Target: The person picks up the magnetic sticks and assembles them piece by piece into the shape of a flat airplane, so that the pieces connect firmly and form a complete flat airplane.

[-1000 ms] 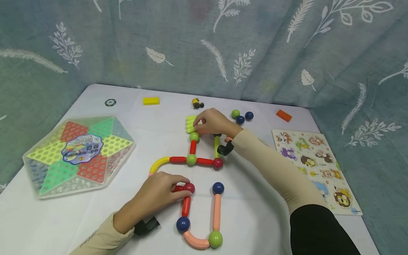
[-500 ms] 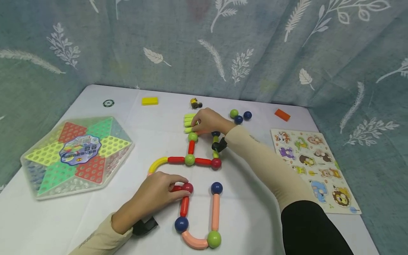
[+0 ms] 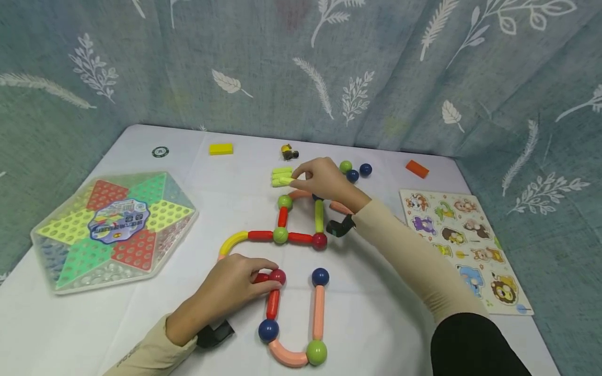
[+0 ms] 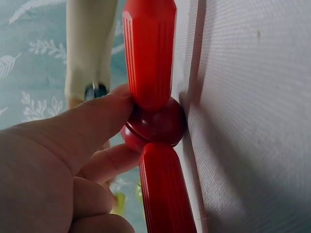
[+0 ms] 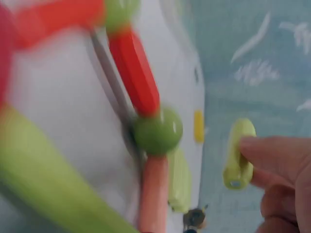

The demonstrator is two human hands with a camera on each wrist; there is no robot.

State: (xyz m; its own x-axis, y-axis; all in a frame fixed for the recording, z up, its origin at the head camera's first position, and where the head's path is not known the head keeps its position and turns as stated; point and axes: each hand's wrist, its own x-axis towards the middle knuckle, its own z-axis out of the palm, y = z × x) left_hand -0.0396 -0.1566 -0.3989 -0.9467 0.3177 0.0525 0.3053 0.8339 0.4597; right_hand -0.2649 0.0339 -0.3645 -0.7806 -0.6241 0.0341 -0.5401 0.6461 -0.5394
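Observation:
My left hand [image 3: 230,284] pinches a red ball [image 4: 158,128] between thumb and finger at the near part of a magnetic ball-and-rod figure. Two red rods [image 4: 149,53] join at that ball. Above the far part of the figure, my right hand [image 3: 322,177] pinches a short yellow-green rod [image 5: 238,158], raised in the right wrist view. Behind it lie more yellow-green rods [image 3: 281,171] side by side. A green ball [image 3: 285,202] links a red rod [image 3: 282,216] and a curved peach rod [image 3: 298,194]. A long yellow-green rod [image 3: 319,216] ends at another red ball [image 3: 320,241].
Loose balls [image 3: 345,166] sit beyond the right hand. At left lies a hexagonal star game board [image 3: 72,256]; at right, an animal puzzle board [image 3: 444,209]. A yellow block [image 3: 221,149], small figure [image 3: 289,152], round chip [image 3: 160,152] and orange block [image 3: 417,168] line the back.
My right hand has taken a yellow-green rod from the row, lifting it and shifting to the right. The left hand stays on the red ball.

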